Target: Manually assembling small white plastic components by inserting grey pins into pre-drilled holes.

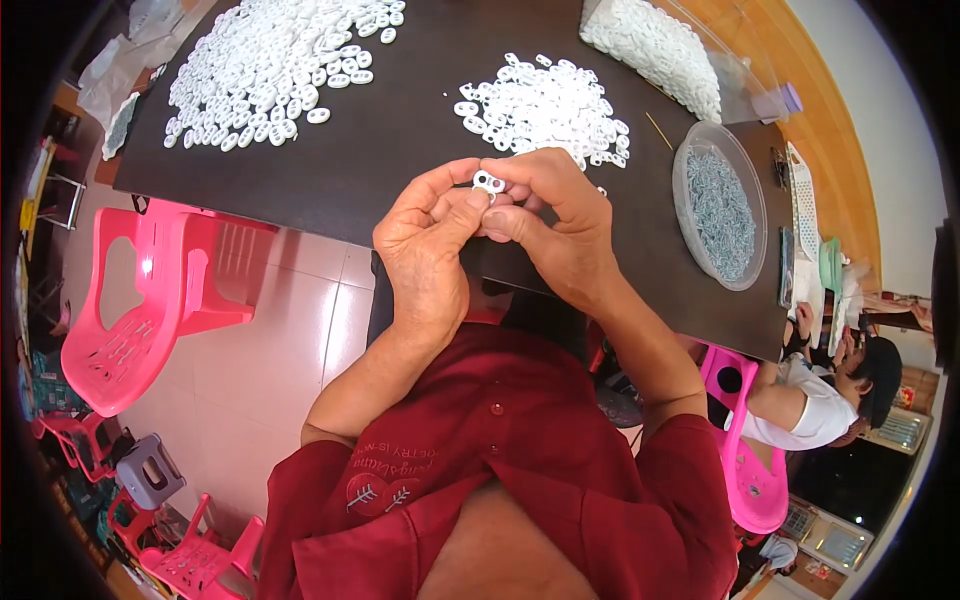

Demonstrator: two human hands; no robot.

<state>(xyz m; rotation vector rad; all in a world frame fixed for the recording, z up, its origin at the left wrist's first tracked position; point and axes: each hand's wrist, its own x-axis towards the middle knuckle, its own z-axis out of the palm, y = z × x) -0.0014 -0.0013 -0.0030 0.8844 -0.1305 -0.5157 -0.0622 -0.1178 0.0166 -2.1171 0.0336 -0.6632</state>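
Head view: my left hand (422, 250) and right hand (567, 215) are pinching a white two-holed piece (490, 182), probably so its holes are facing me; just beyond them, a white pile (545, 110) is lying on the worktop (400, 120), seemingly for easy reach.

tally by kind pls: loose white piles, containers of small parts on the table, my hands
Loose white piles: 2 (larger pile, smaller pile)
Containers of small parts: 2 (round tub, clear box)
Hands: 2 (left hand, right hand)
Total: 6
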